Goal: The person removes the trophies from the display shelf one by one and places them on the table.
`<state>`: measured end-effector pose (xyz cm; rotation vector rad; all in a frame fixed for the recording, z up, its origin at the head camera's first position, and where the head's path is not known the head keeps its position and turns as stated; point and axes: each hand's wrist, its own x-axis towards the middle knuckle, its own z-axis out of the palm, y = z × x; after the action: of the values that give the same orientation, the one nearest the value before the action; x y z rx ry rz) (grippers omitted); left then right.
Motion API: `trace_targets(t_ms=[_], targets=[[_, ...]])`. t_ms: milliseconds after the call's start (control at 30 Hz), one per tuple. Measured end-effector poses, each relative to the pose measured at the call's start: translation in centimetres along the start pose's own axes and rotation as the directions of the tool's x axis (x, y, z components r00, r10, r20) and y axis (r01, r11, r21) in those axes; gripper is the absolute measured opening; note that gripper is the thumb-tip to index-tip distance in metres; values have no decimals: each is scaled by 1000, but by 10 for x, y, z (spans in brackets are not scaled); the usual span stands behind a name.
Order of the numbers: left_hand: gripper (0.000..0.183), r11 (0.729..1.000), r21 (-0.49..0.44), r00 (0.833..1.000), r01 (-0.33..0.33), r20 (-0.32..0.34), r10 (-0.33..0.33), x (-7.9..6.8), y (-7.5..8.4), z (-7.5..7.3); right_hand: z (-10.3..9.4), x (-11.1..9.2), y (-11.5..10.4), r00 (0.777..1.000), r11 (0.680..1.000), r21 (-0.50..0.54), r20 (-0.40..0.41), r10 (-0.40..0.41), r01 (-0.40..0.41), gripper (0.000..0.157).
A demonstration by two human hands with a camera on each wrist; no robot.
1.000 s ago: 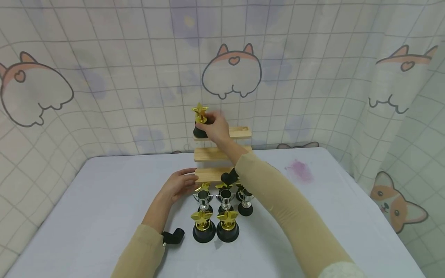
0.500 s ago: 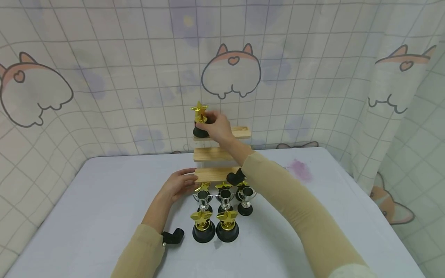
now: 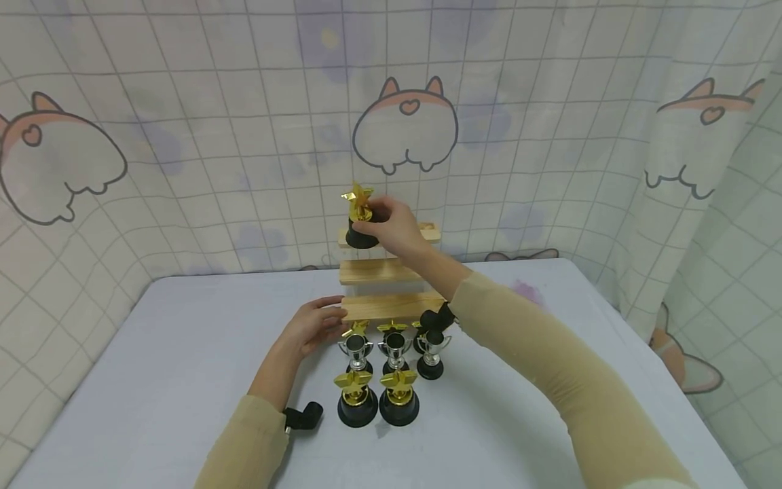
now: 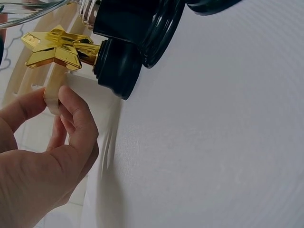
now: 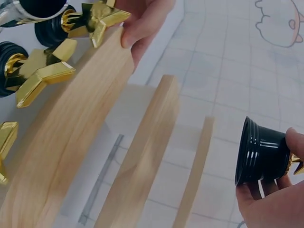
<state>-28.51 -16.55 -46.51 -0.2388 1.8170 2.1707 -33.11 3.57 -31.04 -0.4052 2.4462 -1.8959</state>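
Observation:
My right hand [image 3: 397,227] grips a gold star trophy [image 3: 359,212] by its stem and black base, at the left of the top step of a three-step wooden rack [image 3: 391,308]. In the right wrist view the trophy's black base [image 5: 263,154] hangs apart from the boards, tilted on its side by the camera angle. My left hand [image 3: 313,327] pinches the left end of the lowest board; the left wrist view shows thumb and fingers on the board's end [image 4: 54,92].
Right in front of the rack, several trophies stand in rows on the white table [image 3: 183,380]: gold stars [image 3: 400,397] and silver cups [image 3: 396,348]. A patterned curtain [image 3: 275,136] hangs behind. Black wrist cameras [image 3: 305,415] stick out near both hands.
My right hand has drawn the star trophy off the left of the top step, slightly right and toward me, and turned it a little. My left hand stays in place.

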Motion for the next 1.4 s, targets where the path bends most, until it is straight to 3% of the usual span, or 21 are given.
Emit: trace_targets(t_ms=[367, 667, 1033, 1400], targets=[[55, 1000, -1, 1000, 11, -20, -11, -2, 1, 2, -17, -21, 6, 1000, 999, -44, 24, -7, 8, 53], [55, 1000, -1, 1000, 2, -15, -2, 0, 0, 1, -29, -42, 16, 998, 1000, -13, 65, 2, -1, 52], [55, 1000, -3, 1000, 0, -11, 0, 0, -1, 0, -38, -68, 22, 995, 999, -31, 93, 35, -33, 54], [55, 1000, -4, 1000, 14, -15, -14, 0, 0, -1, -41, -86, 27, 991, 1000, -9, 132, 16, -14, 47]])
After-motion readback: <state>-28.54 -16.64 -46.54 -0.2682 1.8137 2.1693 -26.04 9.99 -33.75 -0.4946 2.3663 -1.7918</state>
